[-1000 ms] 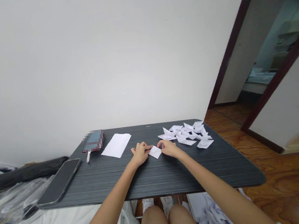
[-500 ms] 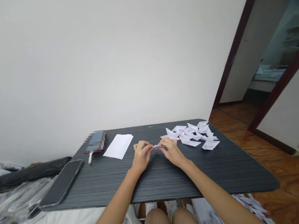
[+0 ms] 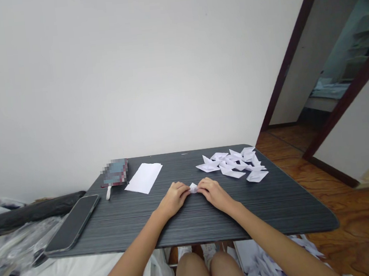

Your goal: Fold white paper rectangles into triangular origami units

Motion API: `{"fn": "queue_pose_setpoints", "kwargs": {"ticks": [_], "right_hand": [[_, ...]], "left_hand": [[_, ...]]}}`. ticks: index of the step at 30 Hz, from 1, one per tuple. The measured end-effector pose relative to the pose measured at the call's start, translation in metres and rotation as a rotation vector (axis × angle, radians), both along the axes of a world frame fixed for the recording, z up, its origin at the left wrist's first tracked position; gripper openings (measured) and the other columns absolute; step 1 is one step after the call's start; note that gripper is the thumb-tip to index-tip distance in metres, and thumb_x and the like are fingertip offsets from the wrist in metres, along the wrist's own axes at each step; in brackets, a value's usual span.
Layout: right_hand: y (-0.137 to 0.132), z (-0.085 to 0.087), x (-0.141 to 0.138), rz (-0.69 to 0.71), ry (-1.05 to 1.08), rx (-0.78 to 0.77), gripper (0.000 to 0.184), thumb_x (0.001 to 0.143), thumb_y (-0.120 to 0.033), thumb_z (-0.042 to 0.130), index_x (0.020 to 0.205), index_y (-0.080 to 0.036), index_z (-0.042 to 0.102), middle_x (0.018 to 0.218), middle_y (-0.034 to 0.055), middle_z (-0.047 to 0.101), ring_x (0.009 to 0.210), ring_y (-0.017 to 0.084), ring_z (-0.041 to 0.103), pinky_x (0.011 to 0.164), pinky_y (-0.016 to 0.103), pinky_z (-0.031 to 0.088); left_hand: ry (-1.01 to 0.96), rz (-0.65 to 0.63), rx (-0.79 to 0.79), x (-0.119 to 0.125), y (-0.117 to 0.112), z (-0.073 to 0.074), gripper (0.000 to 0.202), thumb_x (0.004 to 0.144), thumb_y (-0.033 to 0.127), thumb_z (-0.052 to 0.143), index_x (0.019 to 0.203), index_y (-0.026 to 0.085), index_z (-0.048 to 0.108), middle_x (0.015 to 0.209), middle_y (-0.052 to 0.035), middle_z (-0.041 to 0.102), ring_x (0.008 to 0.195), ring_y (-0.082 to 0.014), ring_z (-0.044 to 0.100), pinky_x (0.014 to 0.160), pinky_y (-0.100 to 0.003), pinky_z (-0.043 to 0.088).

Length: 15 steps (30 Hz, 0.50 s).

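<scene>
A small folded piece of white paper sits between my two hands at the middle of the dark striped table. My left hand pinches its left side with curled fingers. Its right side is pinched by my right hand. Most of the paper is hidden by my fingers. A heap of several folded white paper shapes lies at the far right of the table, beyond my right hand.
A flat white paper stack lies at the back left centre, beside a dark booklet and a white pen. A black phone rests at the table's left edge. Paper scraps litter the wooden floor.
The folded paper showed as a flat diamond a second ago; both hands have since drawn nearer to me and closed on it, so only a small bit shows between them.
</scene>
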State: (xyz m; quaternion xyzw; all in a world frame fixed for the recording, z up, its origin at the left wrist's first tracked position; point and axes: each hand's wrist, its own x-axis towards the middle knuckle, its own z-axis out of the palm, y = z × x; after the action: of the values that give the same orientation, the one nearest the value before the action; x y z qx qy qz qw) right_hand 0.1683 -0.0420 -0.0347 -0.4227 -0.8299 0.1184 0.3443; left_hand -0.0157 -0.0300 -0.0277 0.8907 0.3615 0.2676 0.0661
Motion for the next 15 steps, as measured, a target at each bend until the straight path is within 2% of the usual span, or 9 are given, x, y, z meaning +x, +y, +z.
{"fn": "queue_pose_setpoints", "kwargs": {"ticks": [3,7,12,15], "right_hand": [[0.007,-0.001,-0.002,-0.075,0.061,-0.104,0.013,0.077,-0.018,0.047,0.072,-0.017,0.059,0.069,0.0023,0.057,0.066,0.013,0.05,0.063,0.024,0.038],[0.018,-0.002,-0.007,-0.143,0.113,-0.239,0.011,0.072,-0.017,0.049,0.081,-0.016,0.057,0.061,-0.0009,0.055,0.054,0.01,0.048,0.056,0.022,0.035],[0.025,0.003,-0.009,-0.187,0.018,-0.269,0.006,0.07,-0.018,0.051,0.073,-0.016,0.056,0.057,-0.002,0.05,0.053,0.01,0.044,0.054,0.021,0.032],[0.025,0.006,-0.011,-0.198,-0.057,-0.255,0.007,0.069,-0.018,0.053,0.076,-0.017,0.054,0.063,-0.0013,0.049,0.058,0.011,0.045,0.057,0.022,0.032]], "left_hand": [[-0.106,0.123,-0.14,0.001,0.005,0.001,0.013,0.076,0.025,0.048,0.081,0.016,0.056,0.072,-0.0012,0.06,0.067,-0.0118,0.052,0.068,-0.025,0.037],[-0.139,0.182,-0.248,0.006,0.01,0.005,0.009,0.073,0.023,0.048,0.075,0.016,0.055,0.066,0.0004,0.057,0.063,-0.0115,0.049,0.062,-0.023,0.036],[0.001,0.293,-0.23,0.011,0.011,0.007,0.009,0.072,0.022,0.047,0.074,0.019,0.056,0.061,0.0002,0.054,0.071,-0.0168,0.047,0.066,-0.03,0.034],[0.053,0.326,-0.174,0.011,0.012,0.003,0.011,0.072,0.023,0.047,0.076,0.021,0.057,0.067,-0.0014,0.052,0.076,-0.0191,0.044,0.067,-0.034,0.033]]}}
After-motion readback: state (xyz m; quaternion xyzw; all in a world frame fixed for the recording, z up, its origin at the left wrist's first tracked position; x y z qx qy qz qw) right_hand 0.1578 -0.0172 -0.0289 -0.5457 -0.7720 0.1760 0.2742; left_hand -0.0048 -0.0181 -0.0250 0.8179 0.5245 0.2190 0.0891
